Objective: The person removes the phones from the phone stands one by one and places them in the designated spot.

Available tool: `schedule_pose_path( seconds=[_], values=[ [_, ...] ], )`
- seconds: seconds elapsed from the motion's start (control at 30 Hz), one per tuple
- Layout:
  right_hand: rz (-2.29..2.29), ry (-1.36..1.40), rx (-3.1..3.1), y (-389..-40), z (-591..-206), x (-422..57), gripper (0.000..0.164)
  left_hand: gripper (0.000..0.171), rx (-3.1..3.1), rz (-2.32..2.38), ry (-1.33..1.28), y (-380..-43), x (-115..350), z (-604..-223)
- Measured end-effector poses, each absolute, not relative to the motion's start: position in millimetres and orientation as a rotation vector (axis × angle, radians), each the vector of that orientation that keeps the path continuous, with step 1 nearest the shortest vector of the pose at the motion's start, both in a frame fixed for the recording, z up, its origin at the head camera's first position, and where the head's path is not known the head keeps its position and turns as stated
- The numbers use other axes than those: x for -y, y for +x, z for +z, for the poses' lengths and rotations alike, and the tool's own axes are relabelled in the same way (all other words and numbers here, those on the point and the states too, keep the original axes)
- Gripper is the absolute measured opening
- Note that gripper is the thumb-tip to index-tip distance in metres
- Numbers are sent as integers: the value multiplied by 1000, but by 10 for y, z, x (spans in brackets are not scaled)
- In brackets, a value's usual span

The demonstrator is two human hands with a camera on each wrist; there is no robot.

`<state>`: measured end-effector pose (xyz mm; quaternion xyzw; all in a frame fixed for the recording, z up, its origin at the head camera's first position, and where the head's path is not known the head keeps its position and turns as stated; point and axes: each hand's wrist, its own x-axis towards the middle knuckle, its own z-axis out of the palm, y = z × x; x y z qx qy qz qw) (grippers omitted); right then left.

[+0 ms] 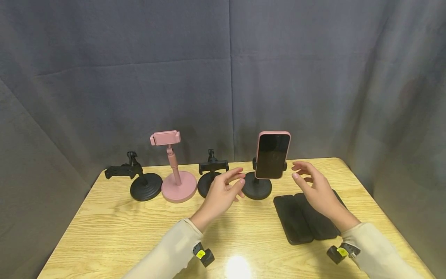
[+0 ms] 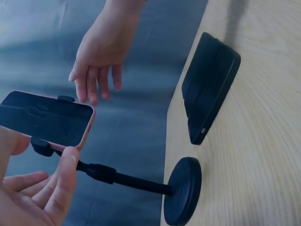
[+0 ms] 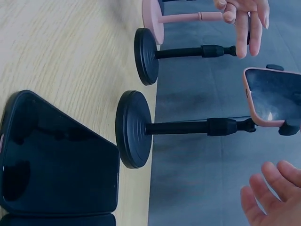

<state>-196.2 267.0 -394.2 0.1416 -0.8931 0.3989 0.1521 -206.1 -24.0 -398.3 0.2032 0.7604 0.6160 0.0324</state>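
Note:
A phone in a pink case (image 1: 273,155) stands upright, clamped in the holder of a black phone stand (image 1: 257,188). To the left of that phone, my left hand (image 1: 224,190) is held in the air with relaxed fingers, holding nothing. My right hand (image 1: 315,190) hovers on the phone's other side, its fingers loosely bent and apart from it. In the right wrist view the phone (image 3: 275,96) sits between the two hands, in the side grips of the stand. Below my right hand, dark phones (image 1: 292,219) lie side by side on the table.
Further left stand an unloaded black stand (image 1: 213,166), a pink stand (image 1: 179,188) and another black stand (image 1: 146,186) with its holder tilted sideways. They line the back of the wooden table (image 1: 139,232). Grey curtains (image 1: 156,77) hang close behind and at both sides.

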Motion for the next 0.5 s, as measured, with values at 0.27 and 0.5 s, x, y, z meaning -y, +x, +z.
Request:
schedule_pose_path(
  seconds=[0.27,0.5],
  values=[
    [1255,432,2550,-2078,-3950,-2642,40,45,-2359,1885,594,-2172,96,-3919],
    [1420,496,2510,-2144,-3922,-2572,47,48,-2316,1900,586,-2258,-12,-3841]
  ],
)
